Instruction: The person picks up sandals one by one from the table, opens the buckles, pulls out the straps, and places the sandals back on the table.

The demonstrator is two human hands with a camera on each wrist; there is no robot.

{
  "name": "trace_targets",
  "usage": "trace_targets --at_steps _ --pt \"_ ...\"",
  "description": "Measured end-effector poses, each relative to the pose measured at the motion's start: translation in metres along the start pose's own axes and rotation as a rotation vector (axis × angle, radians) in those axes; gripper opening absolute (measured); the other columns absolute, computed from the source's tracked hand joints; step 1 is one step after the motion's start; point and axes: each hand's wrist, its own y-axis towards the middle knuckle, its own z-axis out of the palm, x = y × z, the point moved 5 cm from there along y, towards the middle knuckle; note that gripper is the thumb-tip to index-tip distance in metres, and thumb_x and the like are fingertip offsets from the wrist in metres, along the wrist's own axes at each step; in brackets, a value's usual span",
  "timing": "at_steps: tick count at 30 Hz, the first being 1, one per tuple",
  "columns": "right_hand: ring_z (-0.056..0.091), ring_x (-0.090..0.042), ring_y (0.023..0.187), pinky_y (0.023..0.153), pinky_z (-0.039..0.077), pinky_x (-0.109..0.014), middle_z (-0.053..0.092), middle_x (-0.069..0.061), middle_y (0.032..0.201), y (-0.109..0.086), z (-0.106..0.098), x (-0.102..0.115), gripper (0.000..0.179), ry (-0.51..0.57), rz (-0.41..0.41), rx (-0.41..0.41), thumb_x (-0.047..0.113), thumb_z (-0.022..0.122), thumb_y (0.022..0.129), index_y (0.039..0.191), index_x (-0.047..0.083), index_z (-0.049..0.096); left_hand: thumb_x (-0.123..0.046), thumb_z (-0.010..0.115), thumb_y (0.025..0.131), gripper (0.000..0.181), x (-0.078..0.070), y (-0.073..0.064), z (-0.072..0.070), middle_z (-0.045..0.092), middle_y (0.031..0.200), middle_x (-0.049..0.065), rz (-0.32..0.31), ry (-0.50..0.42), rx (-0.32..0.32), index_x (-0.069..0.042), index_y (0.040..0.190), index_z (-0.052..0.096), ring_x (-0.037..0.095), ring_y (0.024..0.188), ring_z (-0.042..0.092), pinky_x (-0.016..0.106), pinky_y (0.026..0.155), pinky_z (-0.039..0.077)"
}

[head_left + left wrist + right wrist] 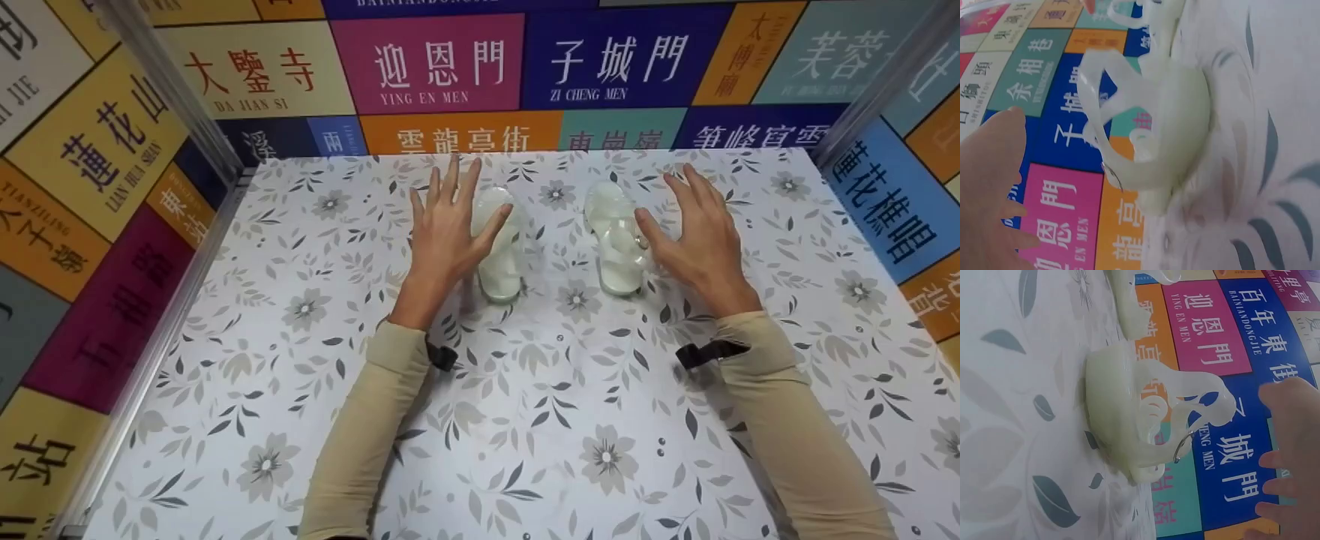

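Note:
Two pale green, translucent sandals stand upright on the table, side by side and apart, toes away from me. My left hand (450,232) is spread above and beside the left sandal (501,274), its thumb overlapping it in the head view. Over on the right, my right hand (701,236) has its fingers apart, the thumb close to the strap side of the right sandal (611,206). In the left wrist view the left sandal (1179,129) shows its crossed straps, with the hand apart from it. The right wrist view shows the right sandal (1109,396) beside the spread fingers.
A white table covering (525,435) with grey flowers and leaves lies under everything. Upright panels of coloured tiles with Chinese lettering (427,67) close off the back and both sides. Clear edge strips (161,315) run along the table's sides.

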Motion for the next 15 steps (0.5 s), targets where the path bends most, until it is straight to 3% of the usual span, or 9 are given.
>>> trace_targets --at_steps 4,9,11,15 --pt "0.032 -0.037 0.164 0.133 0.025 -0.064 0.035 -0.005 0.177 -0.004 -0.002 0.002 0.069 0.103 -0.005 -0.042 0.055 0.061 0.106 0.162 0.016 0.05 -0.068 0.047 0.108 0.081 -0.017 -0.002 -0.003 0.025 0.181 0.009 0.045 -0.104 -0.004 -0.021 0.171 0.032 0.038 0.165 0.03 0.059 0.136 0.022" --pt "0.042 -0.04 0.158 0.121 0.045 -0.062 0.042 -0.013 0.172 -0.008 0.0 0.004 0.063 0.208 -0.013 -0.028 0.046 0.064 0.107 0.158 0.01 0.054 -0.064 0.05 0.109 0.079 -0.039 -0.006 -0.003 0.026 0.181 0.007 0.087 -0.257 0.05 -0.017 0.17 0.033 0.033 0.164 0.034 0.052 0.132 0.037" --pt "0.047 -0.039 0.153 0.114 0.052 -0.06 0.045 -0.015 0.17 -0.009 0.002 0.003 0.059 0.237 -0.01 -0.016 0.043 0.063 0.108 0.156 0.009 0.055 -0.063 0.05 0.11 0.079 -0.047 -0.008 -0.001 0.026 0.181 0.007 0.101 -0.327 0.091 -0.016 0.17 0.033 0.031 0.164 0.035 0.051 0.131 0.038" --pt "0.056 -0.038 0.146 0.111 0.055 -0.057 0.054 -0.015 0.162 -0.01 0.007 -0.003 0.054 0.279 0.032 0.017 0.038 0.059 0.11 0.155 0.009 0.057 -0.062 0.048 0.111 0.08 -0.061 -0.009 0.003 0.028 0.18 0.007 0.114 -0.427 0.176 -0.013 0.171 0.03 0.026 0.165 0.033 0.044 0.135 0.032"
